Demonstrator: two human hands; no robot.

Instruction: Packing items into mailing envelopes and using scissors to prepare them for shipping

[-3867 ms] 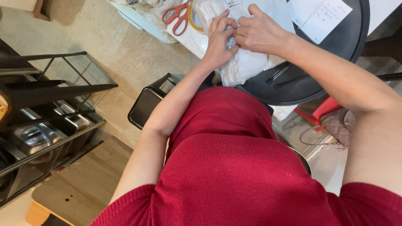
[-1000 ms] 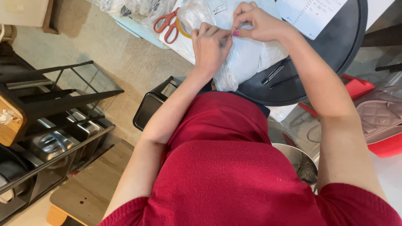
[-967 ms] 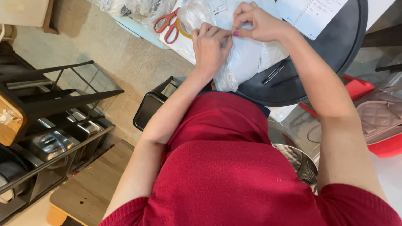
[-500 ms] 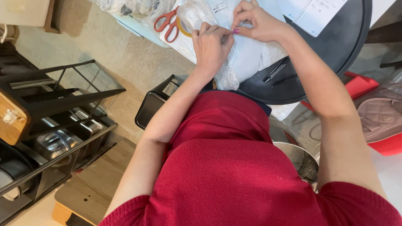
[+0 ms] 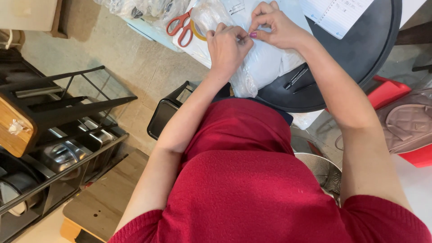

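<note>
A clear plastic bag (image 5: 265, 63) with white contents lies on the round black table (image 5: 360, 58). My left hand (image 5: 227, 45) and my right hand (image 5: 274, 27) meet on top of it, fingertips pinching the plastic at one spot between them. Both sets of fingers are curled on the bag. What lies under the fingertips is hidden.
Red-handled scissors (image 5: 180, 27) lie left of the bag. A lined sheet of paper (image 5: 337, 13) and two dark pens (image 5: 297, 78) rest on the table. A black metal rack (image 5: 54, 135) with steel pots stands at left; a red box (image 5: 387, 92) and a beige bag (image 5: 409, 126) at right.
My hands stay pinched together on the bag, shifting only slightly. The view has drifted a little, with the rack sliding in the frame.
</note>
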